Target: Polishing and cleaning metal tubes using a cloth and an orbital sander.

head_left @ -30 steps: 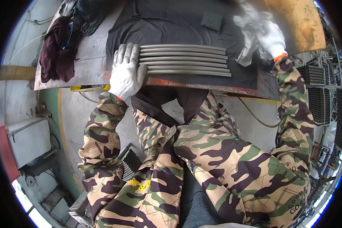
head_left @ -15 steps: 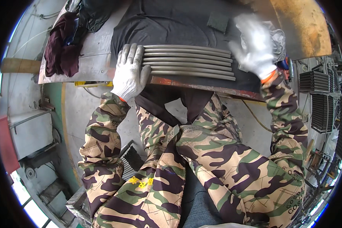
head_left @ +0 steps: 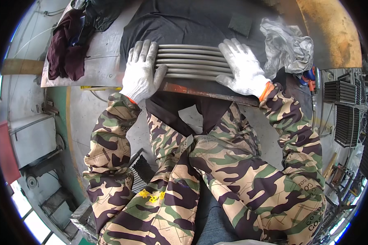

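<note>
Several grey metal rods (head_left: 192, 61) lie side by side, nearly parallel, across a black cloth (head_left: 176, 24) near the table's front edge. My left hand (head_left: 141, 72), in a white knit glove, rests flat over their left ends with the fingers stretched away from me. Over the right ends lies my right hand (head_left: 245, 69), gloved the same way, fingers extended and thumb out to the side. The rod ends under both gloves are hidden.
A crumpled grey-white rag (head_left: 288, 47) lies right of my right hand, and a dark square pad (head_left: 240, 24) beyond it. Maroon cloth (head_left: 69, 45) is heaped at far left. A red-and-blue tool (head_left: 308, 79) sits by the right edge, near stacked dark bars (head_left: 347, 124).
My right hand has come down and left from beside the rag onto the rods' right ends. The rag now shows fully. My left hand has stayed on the left ends.
</note>
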